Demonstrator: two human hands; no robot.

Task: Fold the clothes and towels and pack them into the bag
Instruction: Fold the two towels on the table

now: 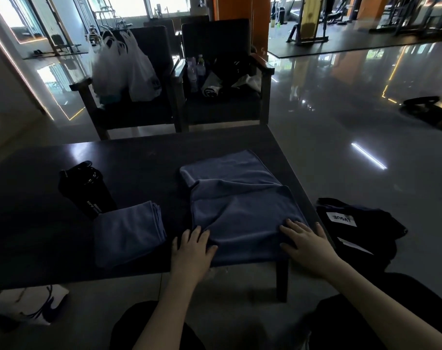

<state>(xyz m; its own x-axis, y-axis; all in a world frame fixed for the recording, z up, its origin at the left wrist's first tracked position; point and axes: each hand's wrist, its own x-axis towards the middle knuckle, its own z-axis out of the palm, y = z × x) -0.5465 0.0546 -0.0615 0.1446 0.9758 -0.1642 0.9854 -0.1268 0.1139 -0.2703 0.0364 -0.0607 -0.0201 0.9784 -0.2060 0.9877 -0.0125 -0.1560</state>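
Both hands flat on blue towel [242, 210] — L hand [190, 246], R hand [307, 242].

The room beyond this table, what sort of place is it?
Most likely a gym's lounge: exercise machines stand at the back, a black shaker bottle sits on the table, and blue towels lie beside it.
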